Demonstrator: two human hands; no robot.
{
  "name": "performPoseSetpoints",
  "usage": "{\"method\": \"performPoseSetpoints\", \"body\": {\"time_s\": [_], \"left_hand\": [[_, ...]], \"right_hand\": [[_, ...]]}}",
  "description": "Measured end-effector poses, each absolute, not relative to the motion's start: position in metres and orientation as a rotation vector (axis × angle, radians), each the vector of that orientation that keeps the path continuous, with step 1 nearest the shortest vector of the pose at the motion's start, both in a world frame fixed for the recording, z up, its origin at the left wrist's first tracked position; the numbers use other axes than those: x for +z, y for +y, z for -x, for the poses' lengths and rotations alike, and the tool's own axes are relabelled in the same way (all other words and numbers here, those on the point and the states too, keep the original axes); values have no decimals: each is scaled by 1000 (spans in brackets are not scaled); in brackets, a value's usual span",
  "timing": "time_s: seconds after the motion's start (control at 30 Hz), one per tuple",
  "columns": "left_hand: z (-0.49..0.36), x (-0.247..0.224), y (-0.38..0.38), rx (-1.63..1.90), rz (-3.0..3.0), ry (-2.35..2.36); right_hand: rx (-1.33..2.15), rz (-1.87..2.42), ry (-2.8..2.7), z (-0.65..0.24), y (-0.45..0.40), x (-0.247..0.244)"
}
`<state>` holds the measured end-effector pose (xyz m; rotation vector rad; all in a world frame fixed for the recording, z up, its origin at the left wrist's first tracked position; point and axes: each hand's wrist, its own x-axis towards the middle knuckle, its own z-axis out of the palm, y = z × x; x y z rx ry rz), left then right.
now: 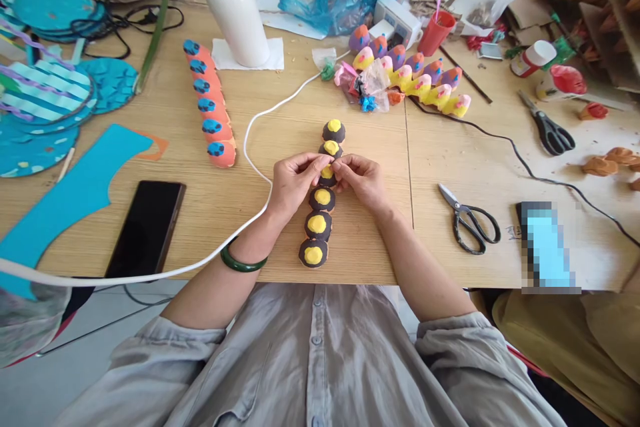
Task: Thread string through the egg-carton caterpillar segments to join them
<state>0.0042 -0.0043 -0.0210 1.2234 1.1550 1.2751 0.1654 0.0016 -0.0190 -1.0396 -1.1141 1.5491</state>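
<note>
A strip of black-painted egg-carton cups (320, 223) with yellow patches, which look like clay, lies lengthwise in front of me on the table. Over its upper half my left hand (296, 181) is closed, thumb and forefinger pinched together. My right hand (364, 180) meets it from the other side in a similar pinch. The fingertips nearly touch each other above the strip and partly cover two of its cups. Whatever sits between them is too small to make out. A green bangle (243, 263) circles my left wrist.
An orange strip with blue patches (209, 103) lies left, beside a white cable (250, 130). Scissors (473, 219) and a blurred-out phone (550, 247) are right; a dark phone (145, 227) is left. A white bottle (233, 10) and painted carton strips (413, 80) stand farther back.
</note>
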Motion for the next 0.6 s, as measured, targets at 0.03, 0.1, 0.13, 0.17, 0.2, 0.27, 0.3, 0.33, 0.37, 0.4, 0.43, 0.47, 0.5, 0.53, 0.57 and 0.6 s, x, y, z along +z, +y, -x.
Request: {"method": "performPoseSetpoints", "body": {"time_s": [0.03, 0.1, 0.13, 0.17, 0.2, 0.27, 0.3, 0.33, 0.37, 0.4, 0.43, 0.47, 0.5, 0.53, 0.57, 0.6], "left_hand": [[-4, -21, -4, 1282, -1225, 1159], [-4, -22, -4, 1286, -1225, 1169], [-4, -22, -4, 1287, -1225, 1176], [-4, -22, -4, 1286, -1226, 1180], [-4, -22, -4, 1286, -1229, 1183], [-4, -22, -4, 1283, -1241, 1185], [-4, -21, -5, 1278, -1245, 1186], [-4, -21, -5, 1272, -1246, 1189], [-4, -20, -5, 1266, -1240, 1194], [-4, -20, -5, 1257, -1229, 1199], [-5, -19, -5, 1244, -1212, 1201], [-5, -19, -5, 1232, -1194, 1199], [-5, -19, -5, 1222, -1180, 1193], [-5, -19, -5, 1217, -1173, 1185], [-5, -20, -5, 1217, -1176, 1177], [-5, -20, -5, 1222, -1189, 1173]], "right_hand": [[1551, 1040, -1119, -165, 2, -19], [1555, 1040, -1128, -166, 2, -19], [1557, 1043, -1128, -166, 2, -19], [1560, 1046, -1127, -165, 2, -19], [1563, 1049, -1125, -165, 2, -19], [1567, 1048, -1126, -165, 2, -20], [1566, 1048, -1127, -165, 3, -20], [1564, 1050, -1127, -165, 3, -20], [1561, 1055, -1124, -165, 3, -21], [1559, 1063, -1119, -165, 3, -21], [1556, 1069, -1114, -165, 3, -21], [1553, 1073, -1109, -165, 3, -22], [1551, 1075, -1106, -165, 3, -22], [1550, 1075, -1106, -165, 3, -22], [1552, 1074, -1107, -165, 3, -22], [1557, 1072, -1108, -165, 3, -21]]}}
